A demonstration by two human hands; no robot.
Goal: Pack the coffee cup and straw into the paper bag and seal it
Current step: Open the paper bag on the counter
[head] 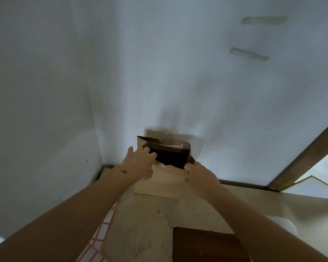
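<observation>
The brown paper bag (163, 178) stood upright on the pale, speckled bench (150, 224), close to the white wall (159, 72) in the corner, with its mouth open and dark inside. The left hand (138, 165) lay against the bag's left edge, its grip spread, with the fingertips (151, 155) curled over the rim into the opening. The right hand (199, 174) held the near right corner of the mouth, its grip pinching the paper between thumb and fingers. A pale patch showed at the far rim and another just under the near lip; these may have been part of the coffee cup or its wrapping, but blur and shadow left this uncertain, and no straw could be made out.

Judged from this pose, the step in hand was readying the mouth for closing. To do it well, both hands would draw the two long sides of the rim together evenly, keeping the side gussets tucked inward so that the fold ran straight. The bag should stay seated flat on the bench, so that any cup inside remained upright. The left fingers would need to leave the opening before the top was creased. A firm, level fold, pressed along its whole width, would give the seal its best hold.
</observation>
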